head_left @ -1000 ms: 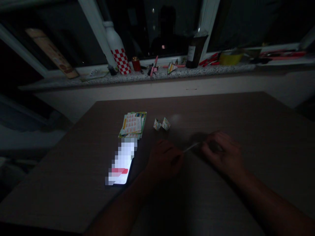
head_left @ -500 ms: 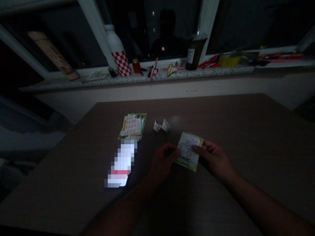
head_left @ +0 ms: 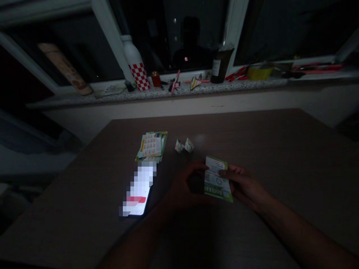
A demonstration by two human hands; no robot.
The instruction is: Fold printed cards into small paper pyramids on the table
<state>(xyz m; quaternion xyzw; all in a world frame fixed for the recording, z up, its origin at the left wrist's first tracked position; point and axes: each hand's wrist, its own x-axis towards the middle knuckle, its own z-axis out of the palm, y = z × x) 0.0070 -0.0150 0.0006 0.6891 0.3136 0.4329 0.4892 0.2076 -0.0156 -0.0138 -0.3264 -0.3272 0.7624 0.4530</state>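
Note:
A printed paper sheet (head_left: 217, 182), white with green edges, is held tilted above the table. My right hand (head_left: 248, 186) grips its right side, thumb on the front and fingers behind. At the left edge of the sheet is my left hand (head_left: 182, 186), thumb and fingers spread wide apart; whether a fingertip touches the paper is hard to make out in the dim light. Just beyond the hands, a small folded paper piece (head_left: 184, 145) with two pointed halves stands on the table. A stack of printed sheets (head_left: 151, 145) lies to its left.
A lit phone (head_left: 138, 188) lies left of my hands on the brown table (head_left: 252, 130). Behind, the granite windowsill (head_left: 112, 94) carries a checkered bottle (head_left: 137, 63), a small red jar (head_left: 155, 79), a dark cup (head_left: 220, 67), a yellow tape roll (head_left: 260, 73) and pens.
My left hand has let its pinch on the sheet's left edge go and spread its fingers. The sheet has turned a little and sits slightly lower in my right hand.

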